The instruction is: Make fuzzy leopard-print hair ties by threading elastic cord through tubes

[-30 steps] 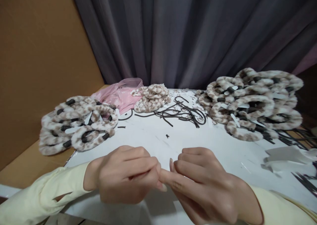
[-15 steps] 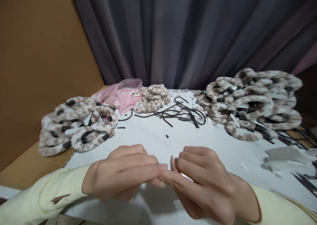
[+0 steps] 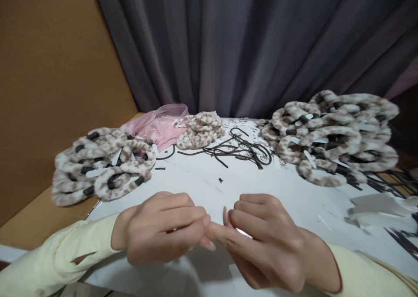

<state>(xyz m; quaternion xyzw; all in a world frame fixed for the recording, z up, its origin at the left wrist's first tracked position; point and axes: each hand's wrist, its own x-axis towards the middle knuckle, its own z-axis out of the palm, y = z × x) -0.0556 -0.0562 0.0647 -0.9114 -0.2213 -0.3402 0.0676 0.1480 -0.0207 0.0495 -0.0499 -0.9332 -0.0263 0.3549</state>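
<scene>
My left hand (image 3: pixel 166 227) is closed, its thumb and fingers pinched at the tip of my right forefinger. My right hand (image 3: pixel 264 240) has its forefinger stretched toward the left hand while the other fingers curl in. The right thumb points up beside them. Whatever may lie between the fingertips is hidden. A small bright white patch shows below the right thumb; I cannot tell if it is an object or the table. Both hands are just above the white table (image 3: pixel 196 183), near its front edge.
Furry spotted rings with black bands and white tags are heaped at left (image 3: pixel 104 166) and right (image 3: pixel 342 136). Behind are a pink plastic bag (image 3: pixel 160 125), a spotted furry bundle (image 3: pixel 202 129) and black cords (image 3: pixel 248 151). White paper (image 3: pixel 382 210) and scissors (image 3: pixel 403 242) lie right.
My left hand's fingers have curled in more and the hand has turned slightly at the right forefinger's tip. My right hand has shifted very slightly left. The things on the table are unmoved.
</scene>
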